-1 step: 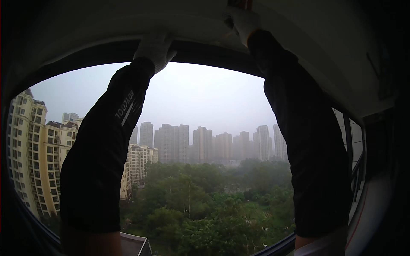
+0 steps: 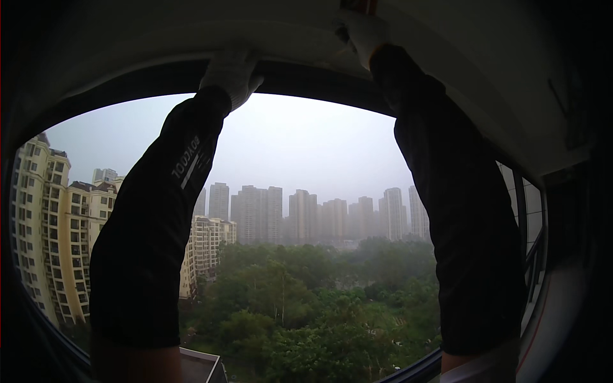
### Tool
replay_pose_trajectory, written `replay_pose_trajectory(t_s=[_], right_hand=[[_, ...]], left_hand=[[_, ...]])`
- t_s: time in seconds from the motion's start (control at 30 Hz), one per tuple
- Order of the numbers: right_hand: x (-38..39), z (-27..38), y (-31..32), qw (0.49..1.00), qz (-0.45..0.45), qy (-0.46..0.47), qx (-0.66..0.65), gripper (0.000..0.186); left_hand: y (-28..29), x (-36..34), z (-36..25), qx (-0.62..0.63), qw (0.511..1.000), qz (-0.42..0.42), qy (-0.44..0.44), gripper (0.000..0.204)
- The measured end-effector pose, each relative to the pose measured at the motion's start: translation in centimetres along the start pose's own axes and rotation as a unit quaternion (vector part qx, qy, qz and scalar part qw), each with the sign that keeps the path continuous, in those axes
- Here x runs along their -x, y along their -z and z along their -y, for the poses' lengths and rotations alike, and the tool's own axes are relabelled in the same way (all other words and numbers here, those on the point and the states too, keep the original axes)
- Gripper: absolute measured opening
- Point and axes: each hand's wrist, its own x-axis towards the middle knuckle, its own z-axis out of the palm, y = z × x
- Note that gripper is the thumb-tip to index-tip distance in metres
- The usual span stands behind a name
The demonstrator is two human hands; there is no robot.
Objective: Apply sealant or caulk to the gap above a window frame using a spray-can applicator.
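Observation:
Both my arms reach up in dark sleeves in front of a wide window. My left hand (image 2: 231, 78), in a pale glove, is laid on the dark top rail of the window frame (image 2: 300, 78), with its thumb out to the right and its fingers stretched upward, dim in the shade. Higher and to the right, my right hand (image 2: 369, 37), also gloved, is closed round a dark tool with a reddish-orange part (image 2: 363, 6). The top of that tool is cut off by the picture's upper edge, so its kind cannot be made out. It is close to the pale wall above the frame (image 2: 287, 38).
Beyond the window lie green trees (image 2: 306, 306), hazy towers (image 2: 255, 210) and cream apartment blocks (image 2: 51, 223). A side window (image 2: 527, 198) stands at the right. Low down outside is a grey ledge (image 2: 201, 365). The lower window frame (image 2: 415, 369) curves along the bottom.

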Motion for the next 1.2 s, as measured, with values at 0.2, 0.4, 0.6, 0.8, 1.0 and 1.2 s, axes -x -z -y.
replay_pose_trajectory(t_s=[0.2,0.4,0.6,0.8,1.0,1.2], right_hand=[[-0.5,-0.3,0.8,0.999,0.049,0.009,-0.018,0.025],[1.0,0.6,-0.5,0.999,0.011,0.002,-0.041,0.027],[2.5,2.0,-1.3,0.998,-0.010,0.028,-0.058,0.021],[3.5,2.9,-2.1,0.997,-0.033,0.045,-0.059,0.020],[3.0,2.2,-2.5,0.989,0.051,0.087,-0.108,0.049],[3.6,2.7,-3.4,0.997,-0.026,0.038,-0.059,0.021]], left_hand=[[0.2,0.4,0.1,0.033,0.999,-0.025,-0.002,0.063],[0.9,1.1,0.3,0.035,0.999,-0.002,-0.004,0.066],[1.1,1.4,0.3,0.031,0.999,0.004,-0.004,0.068],[0.9,1.6,0.3,0.057,0.998,-0.017,0.010,0.064],[0.5,1.6,0.3,0.041,0.999,0.014,-0.001,0.066],[-0.4,1.7,0.1,0.038,0.999,-0.008,0.020,0.066]])
